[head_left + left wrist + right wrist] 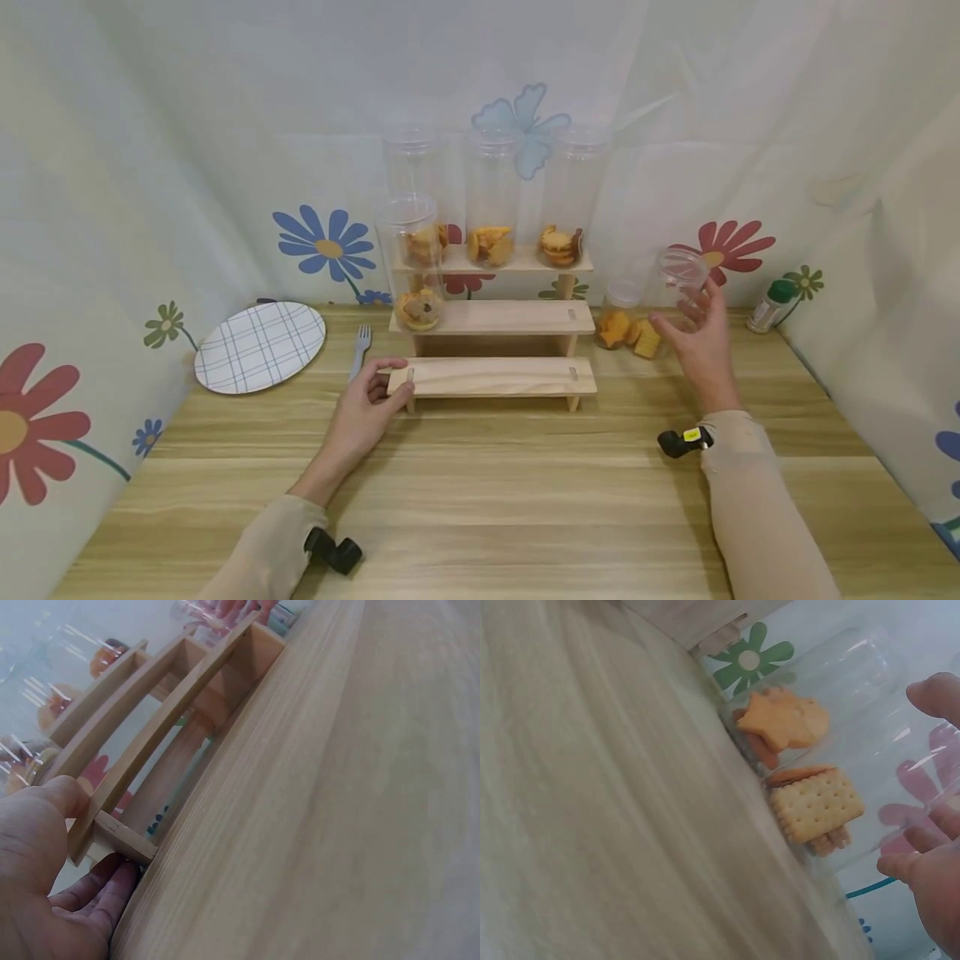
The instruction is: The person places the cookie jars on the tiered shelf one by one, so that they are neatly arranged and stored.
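A three-step wooden display rack (495, 379) stands on the table. My left hand (371, 408) holds the left end of its lowest step, thumb on top and fingers underneath, as the left wrist view shows. My right hand (705, 346) is around a clear lidded jar (682, 268), thumb on one side and fingers on the other. Rectangular crackers (817, 806) lie at the bottom of this jar. Right beside it stands a shorter clear jar (622, 293) with star-shaped biscuits (784, 724). How firmly the fingers press the jar is hard to see.
Several clear jars (491, 179) of biscuits stand on the top step, and a cookie jar (408, 250) is at the left of the middle step. A checked plate (261, 347) and a fork (362, 346) lie left. A green-capped shaker (771, 307) stands far right.
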